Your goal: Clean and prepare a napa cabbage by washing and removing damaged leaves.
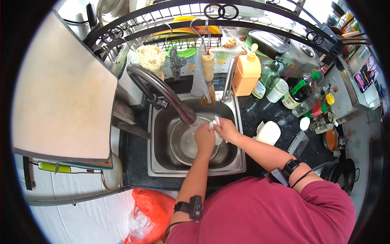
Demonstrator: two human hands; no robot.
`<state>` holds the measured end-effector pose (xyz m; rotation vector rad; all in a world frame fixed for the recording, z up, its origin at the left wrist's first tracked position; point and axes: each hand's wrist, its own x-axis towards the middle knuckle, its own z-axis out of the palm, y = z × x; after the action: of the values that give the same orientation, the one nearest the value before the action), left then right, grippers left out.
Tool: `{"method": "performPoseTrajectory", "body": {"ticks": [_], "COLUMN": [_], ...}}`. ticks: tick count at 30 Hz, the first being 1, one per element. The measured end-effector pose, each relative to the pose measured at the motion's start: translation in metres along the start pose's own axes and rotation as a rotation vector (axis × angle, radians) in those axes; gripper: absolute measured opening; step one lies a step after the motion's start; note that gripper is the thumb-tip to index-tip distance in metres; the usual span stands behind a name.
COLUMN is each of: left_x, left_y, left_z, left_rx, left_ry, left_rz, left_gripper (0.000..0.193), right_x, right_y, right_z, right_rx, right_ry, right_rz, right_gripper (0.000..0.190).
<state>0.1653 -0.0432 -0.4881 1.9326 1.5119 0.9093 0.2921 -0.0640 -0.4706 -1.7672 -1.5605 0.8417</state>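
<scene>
My left hand (pixel 204 137) and my right hand (pixel 226 129) meet over the right side of a stainless steel sink (pixel 154 173). Between them they grip a white cloth (pixel 218 139), bunched at the top and partly hidden by the fingers. Beneath it, a round metal basin (pixel 182 152) stands inside the sink. The dark metal faucet (pixel 164 94) reaches over from the back left, its spout end just left of my left hand. Whether water runs from it is hard to tell.
Behind the sink hang a loofah (pixel 151 59), a steel scourer (pixel 176 63) and a bristle brush (pixel 208 65). Right of it stand an orange pump bottle (pixel 247 73), several other bottles, a white tissue pack (pixel 268 133) and a cleaver (pixel 298 143). A red plastic bag (pixel 155 210) lies below left.
</scene>
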Motion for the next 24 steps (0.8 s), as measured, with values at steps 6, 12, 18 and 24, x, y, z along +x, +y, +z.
{"method": "performPoseTrajectory", "body": {"ticks": [6, 12, 18, 24], "left_x": [0.008, 0.008, 0.019, 0.02], "left_y": [-0.03, -0.109, -0.117, -0.066], "left_z": [0.005, 0.018, -0.022, -0.019], "left_rx": [-1.029, -1.722, -1.838, -1.349], "left_ry": [-0.383, -0.33, 0.026, -0.364], "left_rz": [-0.57, -0.728, -0.833, -0.602], "left_gripper": [0.008, 0.009, 0.01, 0.021], "right_x": [0.007, 0.006, 0.003, 0.018], "right_y": [0.018, 0.027, 0.052, 0.039], "right_z": [-0.005, -0.012, -0.088, -0.044], "right_rx": [0.705, 1.345, 1.356, 0.971], "right_ry": [-0.168, -0.252, -0.121, -0.136], "right_rz": [0.361, 0.42, 0.364, 0.542], "right_gripper": [0.023, 0.012, 0.019, 0.022]}}
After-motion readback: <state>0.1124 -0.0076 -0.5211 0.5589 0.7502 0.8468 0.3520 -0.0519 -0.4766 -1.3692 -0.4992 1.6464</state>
